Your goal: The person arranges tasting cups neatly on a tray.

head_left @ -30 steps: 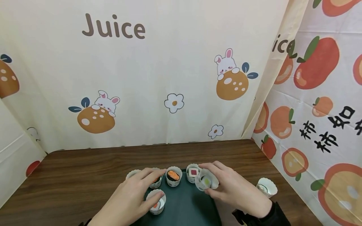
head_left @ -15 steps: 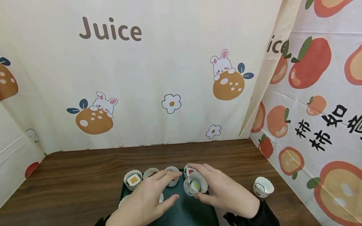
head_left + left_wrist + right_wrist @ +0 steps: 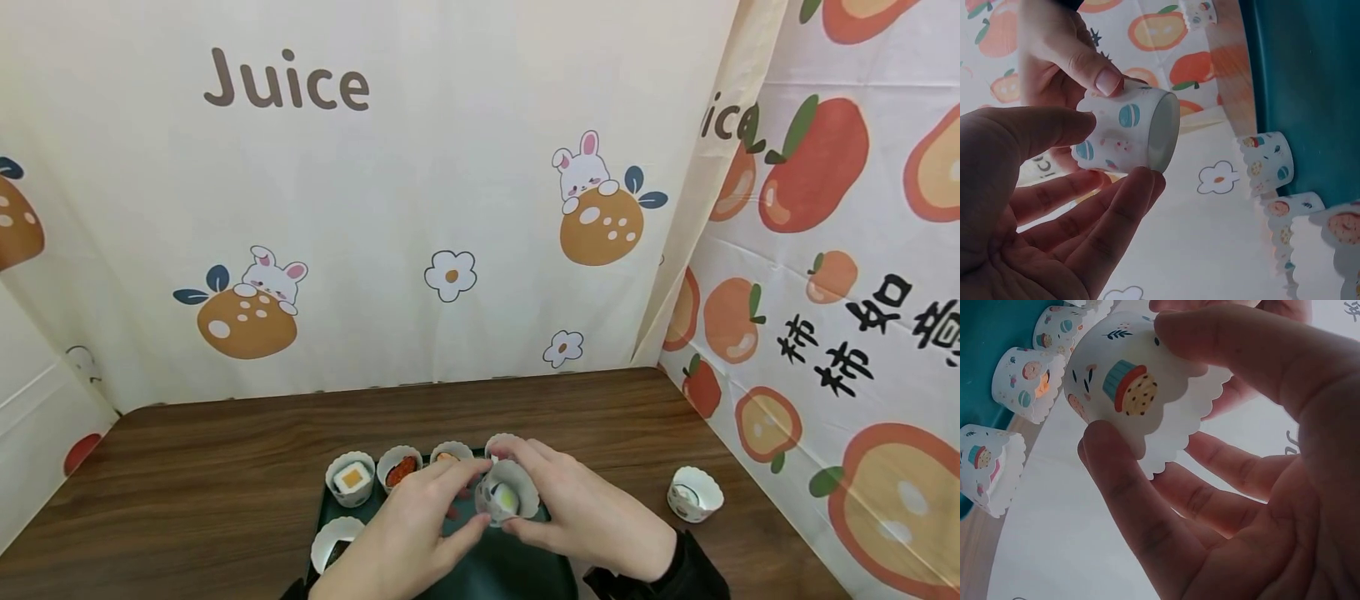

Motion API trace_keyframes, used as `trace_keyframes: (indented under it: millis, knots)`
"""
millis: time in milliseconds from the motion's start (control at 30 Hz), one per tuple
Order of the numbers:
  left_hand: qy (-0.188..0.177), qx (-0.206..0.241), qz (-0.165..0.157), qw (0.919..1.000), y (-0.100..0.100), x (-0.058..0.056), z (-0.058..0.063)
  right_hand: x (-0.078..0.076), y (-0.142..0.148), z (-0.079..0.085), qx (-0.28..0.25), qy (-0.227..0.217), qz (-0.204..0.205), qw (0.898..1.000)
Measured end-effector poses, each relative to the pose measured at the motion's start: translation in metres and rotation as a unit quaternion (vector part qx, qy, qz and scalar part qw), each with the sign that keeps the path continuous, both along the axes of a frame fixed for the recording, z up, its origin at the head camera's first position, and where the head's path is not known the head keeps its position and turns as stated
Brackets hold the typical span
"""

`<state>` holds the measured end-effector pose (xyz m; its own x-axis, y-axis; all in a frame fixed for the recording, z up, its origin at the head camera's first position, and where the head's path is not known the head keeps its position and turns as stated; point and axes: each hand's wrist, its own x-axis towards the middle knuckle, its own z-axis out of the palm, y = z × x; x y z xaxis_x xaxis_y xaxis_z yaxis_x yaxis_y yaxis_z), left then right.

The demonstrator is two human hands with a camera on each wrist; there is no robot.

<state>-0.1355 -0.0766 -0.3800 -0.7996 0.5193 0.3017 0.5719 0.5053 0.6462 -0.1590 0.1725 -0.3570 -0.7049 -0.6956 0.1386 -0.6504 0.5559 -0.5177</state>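
Note:
My right hand (image 3: 577,508) grips a paper baking cup (image 3: 517,483) tilted above the dark green tray (image 3: 495,571). Inside it lies a toy sushi piece (image 3: 505,500) with a green centre. Thumb and fingers of my left hand (image 3: 420,529) close in on the cup's left side, tips at its wall. The left wrist view has the cup's printed side (image 3: 1119,134) between the left thumb and fingers, with the right hand (image 3: 1063,53) behind it. Up close in the right wrist view, the right thumb and index finger pinch the scalloped cup (image 3: 1129,387).
Along the tray's far edge stand several baking cups of toy sushi, among them one with a yellow-topped piece (image 3: 349,478) and one with a red piece (image 3: 401,469). Another cup (image 3: 334,537) sits at the left. On the wooden table (image 3: 187,500), a cup (image 3: 695,494) stands right of the tray.
My right hand has carried the cup leftward over the tray. My left hand has moved right from above the left cups, and its fingertips have reached the carried cup.

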Motion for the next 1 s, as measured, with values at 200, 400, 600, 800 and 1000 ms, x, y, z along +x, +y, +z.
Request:
trace_keyframes:
  millis: [200, 400, 600, 800, 1000]
  knots:
    - [0.007, 0.007, 0.001, 1.0000, 0.001, -0.001, -0.005, 0.001, -0.003, -0.004, -0.005, 0.013, 0.012, 1.000]
    - [0.034, 0.003, 0.014, 0.9993, 0.001, -0.001, -0.009, 0.001, -0.008, -0.007, -0.002, 0.020, 0.016, 1.000]
    - [0.053, 0.018, 0.024, 0.9981, 0.001, -0.001, -0.012, 0.000, -0.010, -0.008, -0.010, 0.027, 0.025, 0.999]
    - [0.006, 0.041, 0.008, 0.9991, -0.002, -0.003, -0.013, 0.000, -0.011, -0.008, -0.003, 0.050, 0.019, 0.999]
    - [-0.005, 0.053, 0.002, 0.9986, -0.004, -0.004, -0.016, -0.001, -0.011, -0.009, -0.017, 0.082, 0.030, 0.996]
